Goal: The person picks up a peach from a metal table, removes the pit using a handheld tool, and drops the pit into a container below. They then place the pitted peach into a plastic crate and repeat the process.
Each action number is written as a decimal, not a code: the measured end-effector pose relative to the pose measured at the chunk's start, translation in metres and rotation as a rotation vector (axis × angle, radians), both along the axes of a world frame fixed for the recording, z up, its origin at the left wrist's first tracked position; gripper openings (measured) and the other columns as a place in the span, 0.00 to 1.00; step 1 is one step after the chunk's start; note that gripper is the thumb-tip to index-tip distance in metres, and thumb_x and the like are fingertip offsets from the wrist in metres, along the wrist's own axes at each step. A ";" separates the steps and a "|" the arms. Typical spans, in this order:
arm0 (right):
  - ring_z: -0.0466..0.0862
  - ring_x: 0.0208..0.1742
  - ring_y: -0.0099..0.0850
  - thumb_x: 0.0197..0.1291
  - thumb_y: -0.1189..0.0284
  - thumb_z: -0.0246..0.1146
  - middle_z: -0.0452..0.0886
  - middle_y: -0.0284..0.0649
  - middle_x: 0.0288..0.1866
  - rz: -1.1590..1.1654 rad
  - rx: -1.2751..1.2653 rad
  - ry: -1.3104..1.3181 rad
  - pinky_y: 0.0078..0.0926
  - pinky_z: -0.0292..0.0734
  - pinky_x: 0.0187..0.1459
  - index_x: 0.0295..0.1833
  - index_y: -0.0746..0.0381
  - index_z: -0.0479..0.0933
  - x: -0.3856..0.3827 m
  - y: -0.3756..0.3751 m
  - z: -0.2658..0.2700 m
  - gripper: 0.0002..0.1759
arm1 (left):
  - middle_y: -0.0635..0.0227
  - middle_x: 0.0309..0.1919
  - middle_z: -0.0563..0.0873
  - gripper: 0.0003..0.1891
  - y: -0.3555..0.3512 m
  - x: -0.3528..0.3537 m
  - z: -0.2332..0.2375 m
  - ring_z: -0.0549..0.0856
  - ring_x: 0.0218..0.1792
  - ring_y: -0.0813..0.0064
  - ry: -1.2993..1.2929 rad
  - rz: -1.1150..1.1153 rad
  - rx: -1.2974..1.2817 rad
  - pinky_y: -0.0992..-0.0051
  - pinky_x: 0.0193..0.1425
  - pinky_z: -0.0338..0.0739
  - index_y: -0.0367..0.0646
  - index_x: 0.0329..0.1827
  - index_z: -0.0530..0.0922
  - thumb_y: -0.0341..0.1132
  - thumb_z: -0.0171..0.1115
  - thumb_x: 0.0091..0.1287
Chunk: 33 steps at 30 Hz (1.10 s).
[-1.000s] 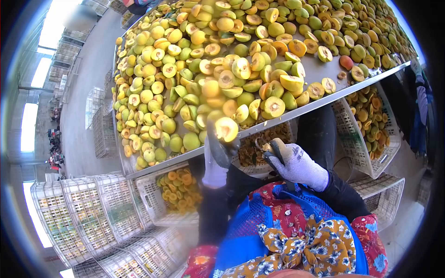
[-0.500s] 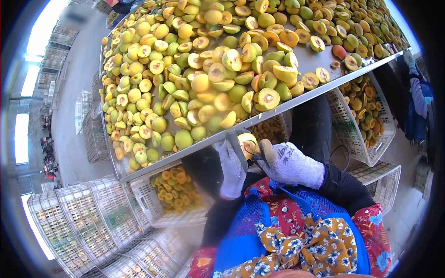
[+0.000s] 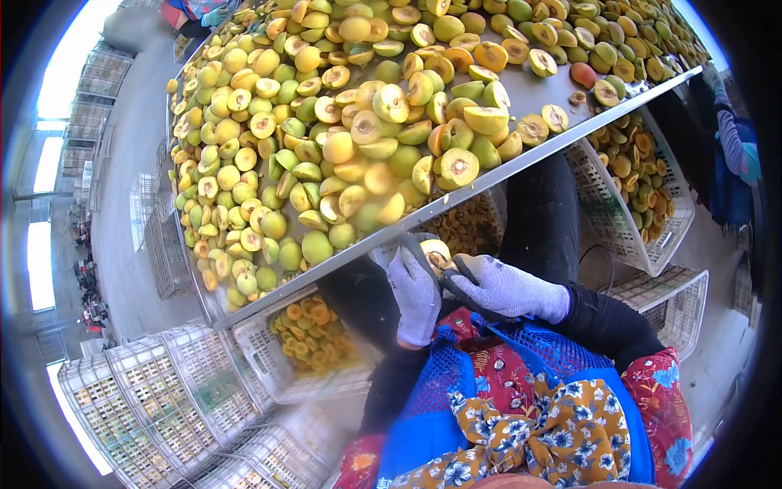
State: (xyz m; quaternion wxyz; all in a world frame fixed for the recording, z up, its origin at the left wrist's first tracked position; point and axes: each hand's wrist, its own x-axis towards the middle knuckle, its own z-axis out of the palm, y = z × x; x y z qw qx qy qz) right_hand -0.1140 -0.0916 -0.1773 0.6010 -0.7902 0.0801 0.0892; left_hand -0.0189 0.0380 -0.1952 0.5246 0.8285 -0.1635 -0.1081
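My left hand [image 3: 414, 285], in a pale lilac glove with dark fingertips, is closed around a peach half [image 3: 436, 254]. The cut face of the half shows a brown centre. My right hand [image 3: 501, 285], gloved alike, presses its closed fingertips against the near right side of the fruit. Whatever those fingers may grip is hidden. Both hands are just below the edge of a metal table [image 3: 562, 140], in front of my body. On the table lies a large heap of yellow-green peach halves [image 3: 391, 102], many with the pit showing.
Below the table edge stand a crate of fruit pieces [image 3: 314, 334] at left and another crate [image 3: 627, 224] at right. Darker pieces [image 3: 460, 224] lie beyond my hands. Stacked white crates [image 3: 155, 391] are at lower left. Other people [image 3: 737, 155] are at the far sides.
The peach half has turned slightly in my left hand. My right hand has rolled and lowered, and the thin dark curved line across the fruit no longer shows. The view has shifted a little.
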 end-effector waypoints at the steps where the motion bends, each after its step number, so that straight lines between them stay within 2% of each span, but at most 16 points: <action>1: 0.83 0.36 0.58 0.73 0.60 0.53 0.79 0.60 0.33 0.004 0.198 0.161 0.48 0.77 0.36 0.45 0.68 0.71 0.002 -0.004 0.007 0.18 | 0.59 0.38 0.86 0.16 -0.001 -0.001 0.003 0.85 0.37 0.67 0.165 0.024 -0.048 0.69 0.45 0.79 0.34 0.49 0.80 0.36 0.46 0.79; 3: 0.83 0.33 0.58 0.74 0.60 0.53 0.79 0.60 0.31 0.013 0.597 0.480 0.48 0.78 0.35 0.46 0.68 0.71 0.007 -0.013 0.026 0.19 | 0.58 0.41 0.86 0.16 0.003 -0.002 -0.005 0.84 0.40 0.66 0.138 -0.025 -0.036 0.68 0.47 0.79 0.34 0.51 0.79 0.37 0.48 0.78; 4: 0.82 0.28 0.57 0.74 0.60 0.52 0.79 0.58 0.28 0.012 0.529 0.448 0.49 0.77 0.31 0.46 0.68 0.70 0.004 -0.011 0.018 0.19 | 0.57 0.42 0.85 0.16 0.005 -0.002 -0.008 0.84 0.41 0.65 0.123 -0.047 -0.031 0.68 0.48 0.78 0.34 0.52 0.79 0.37 0.48 0.78; 7: 0.81 0.24 0.56 0.73 0.59 0.54 0.78 0.58 0.26 -0.016 -0.179 -0.199 0.49 0.75 0.27 0.46 0.68 0.69 -0.005 0.005 -0.011 0.19 | 0.56 0.33 0.87 0.22 0.002 0.001 -0.013 0.86 0.36 0.63 -0.009 -0.040 0.017 0.66 0.44 0.79 0.34 0.40 0.82 0.40 0.42 0.81; 8: 0.81 0.24 0.55 0.73 0.60 0.55 0.79 0.57 0.25 -0.033 -0.309 -0.142 0.50 0.74 0.26 0.46 0.69 0.67 -0.008 0.012 -0.013 0.19 | 0.60 0.33 0.87 0.23 0.002 0.005 -0.015 0.86 0.36 0.68 0.070 -0.078 -0.051 0.69 0.44 0.79 0.33 0.43 0.82 0.42 0.42 0.81; 11: 0.83 0.26 0.54 0.72 0.61 0.56 0.78 0.56 0.23 -0.130 -0.224 -0.034 0.51 0.75 0.26 0.45 0.69 0.66 -0.009 0.011 0.014 0.19 | 0.63 0.32 0.86 0.23 0.001 0.010 -0.009 0.84 0.35 0.72 0.148 -0.078 -0.067 0.70 0.44 0.79 0.34 0.43 0.82 0.44 0.43 0.81; 17: 0.81 0.23 0.54 0.70 0.63 0.59 0.76 0.54 0.20 -0.066 -0.337 -0.053 0.51 0.72 0.24 0.45 0.68 0.66 -0.009 0.008 0.014 0.18 | 0.63 0.32 0.85 0.22 0.003 -0.002 -0.011 0.84 0.34 0.73 0.249 -0.080 -0.134 0.70 0.43 0.79 0.35 0.43 0.82 0.45 0.46 0.80; 19: 0.80 0.22 0.54 0.70 0.62 0.59 0.76 0.54 0.20 -0.013 -0.381 -0.061 0.50 0.72 0.23 0.45 0.68 0.66 -0.010 0.006 0.017 0.18 | 0.61 0.33 0.85 0.20 0.005 -0.001 -0.006 0.84 0.35 0.71 0.064 -0.151 -0.024 0.69 0.44 0.79 0.35 0.44 0.81 0.43 0.47 0.80; 21: 0.80 0.21 0.53 0.69 0.62 0.60 0.76 0.53 0.20 0.024 -0.409 -0.059 0.49 0.72 0.22 0.44 0.68 0.65 -0.012 0.006 0.017 0.19 | 0.60 0.34 0.85 0.19 0.007 -0.001 -0.002 0.84 0.36 0.69 -0.018 -0.189 0.016 0.68 0.44 0.79 0.35 0.44 0.81 0.42 0.47 0.80; 23: 0.79 0.20 0.52 0.69 0.62 0.60 0.77 0.52 0.20 0.044 -0.422 -0.047 0.48 0.72 0.22 0.44 0.68 0.65 -0.014 0.005 0.016 0.19 | 0.58 0.35 0.85 0.18 0.007 -0.002 0.000 0.84 0.36 0.67 0.004 -0.193 -0.015 0.68 0.45 0.79 0.35 0.44 0.80 0.41 0.47 0.80; 26: 0.80 0.21 0.53 0.69 0.62 0.59 0.77 0.53 0.20 0.055 -0.403 -0.043 0.49 0.72 0.23 0.44 0.69 0.65 -0.015 0.006 0.014 0.19 | 0.56 0.36 0.85 0.17 0.011 -0.001 -0.003 0.85 0.37 0.63 -0.130 -0.269 0.047 0.66 0.45 0.79 0.35 0.44 0.80 0.40 0.46 0.80; 28: 0.80 0.22 0.54 0.70 0.62 0.59 0.77 0.53 0.20 0.005 -0.352 -0.067 0.49 0.72 0.24 0.44 0.69 0.65 -0.015 0.008 0.010 0.19 | 0.56 0.35 0.85 0.18 0.014 -0.003 -0.009 0.85 0.36 0.62 -0.264 -0.219 0.110 0.66 0.45 0.79 0.35 0.43 0.80 0.40 0.46 0.80; 30: 0.81 0.24 0.55 0.70 0.62 0.58 0.78 0.54 0.21 0.004 -0.334 -0.044 0.49 0.74 0.26 0.45 0.69 0.66 -0.013 0.010 0.010 0.19 | 0.55 0.34 0.85 0.18 0.013 -0.004 -0.009 0.85 0.35 0.62 -0.223 -0.162 0.090 0.65 0.45 0.79 0.35 0.42 0.80 0.39 0.45 0.80; 32: 0.83 0.28 0.54 0.71 0.62 0.57 0.79 0.56 0.24 0.047 -0.349 0.027 0.48 0.77 0.29 0.44 0.70 0.66 -0.012 0.011 0.015 0.19 | 0.55 0.32 0.85 0.19 0.005 -0.006 0.000 0.85 0.34 0.62 -0.006 -0.103 -0.016 0.65 0.44 0.78 0.35 0.41 0.81 0.39 0.45 0.80; 33: 0.83 0.30 0.56 0.71 0.62 0.56 0.80 0.57 0.26 0.038 -0.281 0.046 0.49 0.77 0.31 0.45 0.70 0.67 -0.013 0.011 0.015 0.19 | 0.55 0.32 0.85 0.19 0.004 -0.008 0.000 0.85 0.34 0.62 -0.010 -0.070 0.010 0.65 0.44 0.78 0.34 0.40 0.81 0.39 0.45 0.80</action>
